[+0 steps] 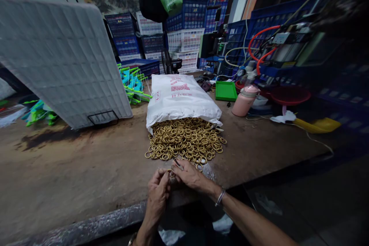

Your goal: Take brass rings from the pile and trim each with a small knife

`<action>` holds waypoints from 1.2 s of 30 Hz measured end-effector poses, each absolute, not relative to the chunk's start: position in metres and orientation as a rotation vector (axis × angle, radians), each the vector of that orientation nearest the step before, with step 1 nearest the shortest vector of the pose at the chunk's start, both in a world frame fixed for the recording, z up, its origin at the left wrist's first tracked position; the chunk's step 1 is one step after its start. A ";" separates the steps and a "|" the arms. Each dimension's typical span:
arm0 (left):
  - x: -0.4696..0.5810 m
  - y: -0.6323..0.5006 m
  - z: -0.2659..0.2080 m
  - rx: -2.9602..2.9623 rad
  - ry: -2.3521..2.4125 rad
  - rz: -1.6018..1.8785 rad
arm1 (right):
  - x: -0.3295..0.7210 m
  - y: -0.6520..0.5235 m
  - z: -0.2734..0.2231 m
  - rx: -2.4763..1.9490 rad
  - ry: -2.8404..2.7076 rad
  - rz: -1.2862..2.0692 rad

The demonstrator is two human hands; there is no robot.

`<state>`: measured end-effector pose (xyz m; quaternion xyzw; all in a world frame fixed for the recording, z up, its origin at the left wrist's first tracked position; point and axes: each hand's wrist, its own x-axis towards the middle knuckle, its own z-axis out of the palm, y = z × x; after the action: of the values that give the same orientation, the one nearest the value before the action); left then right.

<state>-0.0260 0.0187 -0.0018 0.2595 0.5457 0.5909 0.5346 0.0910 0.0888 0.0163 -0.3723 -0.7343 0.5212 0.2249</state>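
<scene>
Near the table's front edge, my left hand (pixel 158 186) pinches a brass-coloured ring (pixel 169 170) between thumb and fingertips. My right hand (pixel 187 173) is closed right beside it, gripping a thin, dark, pen-like tool (pixel 178 164) that slants up past the fingers. The tool's lower end is hidden by the hand. Just beyond both hands lies a heap of brass-coloured rings (pixel 184 138), spilling from the mouth of a white sack (pixel 184 98) with red print. The sack lies on its side on the table.
A big pale ribbed panel (pixel 63 61) stands at the left. Green and blue frames (pixel 134 84) lie behind it. To the right are a green tray (pixel 225 91), a pink bottle (pixel 245 100), a red dish (pixel 291 96) and a yellow scoop (pixel 318 125). Stacked crates (pixel 186 40) fill the back.
</scene>
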 end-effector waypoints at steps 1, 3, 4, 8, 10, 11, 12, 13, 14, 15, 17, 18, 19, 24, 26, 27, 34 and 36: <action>-0.026 0.019 -0.003 0.677 1.331 1.425 | 0.089 0.088 0.016 -1.054 -1.998 1.475; -0.027 0.019 -0.003 0.790 1.382 1.460 | 0.087 0.086 0.017 -1.094 -1.942 1.534; -0.026 0.019 -0.003 0.826 1.399 1.473 | 0.086 0.086 0.017 -1.106 -1.921 1.547; -0.025 0.017 -0.002 0.759 1.386 1.421 | 0.084 0.088 0.015 -1.144 -1.905 1.452; -0.024 0.016 -0.001 0.666 1.340 1.347 | 0.083 0.090 0.013 -1.149 -1.944 1.349; -0.024 0.015 -0.001 0.632 1.317 1.315 | 0.083 0.090 0.013 -1.145 -1.973 1.299; -0.024 0.014 -0.001 0.613 1.296 1.290 | 0.083 0.090 0.012 -1.140 -2.007 1.249; -0.023 0.014 0.000 0.602 1.281 1.273 | 0.083 0.090 0.013 -1.136 -2.044 1.200; -0.023 0.013 0.001 0.593 1.273 1.265 | 0.083 0.090 0.013 -1.134 -2.081 1.150; -0.023 0.013 0.002 0.585 1.263 1.262 | 0.083 0.089 0.014 -1.134 -2.117 1.102; -0.023 0.011 0.004 0.558 1.233 1.264 | 0.083 0.087 0.017 -1.131 -2.181 1.030; -0.023 0.011 0.005 0.544 1.212 1.269 | 0.083 0.086 0.019 -1.127 -2.201 1.007; -0.023 0.010 0.007 0.535 1.189 1.275 | 0.083 0.086 0.019 -1.122 -2.211 1.000; -0.023 0.006 0.009 0.511 1.114 1.295 | 0.082 0.088 0.015 -1.129 -2.210 1.002; -0.023 0.006 0.009 0.500 1.109 1.301 | 0.084 0.089 0.011 -1.154 -2.229 0.945; -0.023 0.007 0.009 0.498 1.115 1.305 | 0.085 0.089 0.009 -1.164 -2.251 0.908; -0.024 0.011 0.004 0.539 1.119 1.360 | 0.096 0.078 0.008 -1.152 -2.554 0.709; -0.024 0.012 0.002 0.546 1.137 1.364 | 0.096 0.075 0.009 -1.137 -2.585 0.674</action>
<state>-0.0236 0.0120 0.0020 0.2352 0.4901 0.5882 0.5987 0.0957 0.0753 0.0088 -0.3887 -0.8841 0.2304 0.1188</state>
